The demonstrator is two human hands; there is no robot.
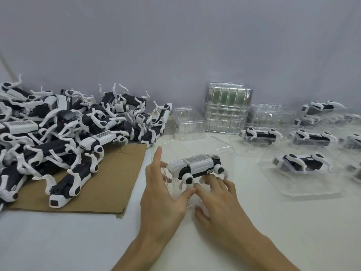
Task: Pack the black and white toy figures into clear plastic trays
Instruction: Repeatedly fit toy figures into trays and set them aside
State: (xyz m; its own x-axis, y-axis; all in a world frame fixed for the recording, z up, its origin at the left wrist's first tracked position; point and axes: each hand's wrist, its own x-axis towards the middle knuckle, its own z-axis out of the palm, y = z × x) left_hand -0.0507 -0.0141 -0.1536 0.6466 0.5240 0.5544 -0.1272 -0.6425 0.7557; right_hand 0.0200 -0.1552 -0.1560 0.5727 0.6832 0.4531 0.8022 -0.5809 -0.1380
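Pressing: right hand (218, 194), fingers (213, 180) straight on toy figure (197, 165)
Left hand (162, 192): fingers spread, beside toy figure
Worktop (58, 241): white; wall (175, 45) grey

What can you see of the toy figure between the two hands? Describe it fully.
The toy figure is a four-legged robot dog of plastic: white shell with a barcode-like label on top, black flanks, white legs with round black joints. It sits in a clear plastic tray. The right hand touches its near legs; the left hand meets one foot with its thumb.
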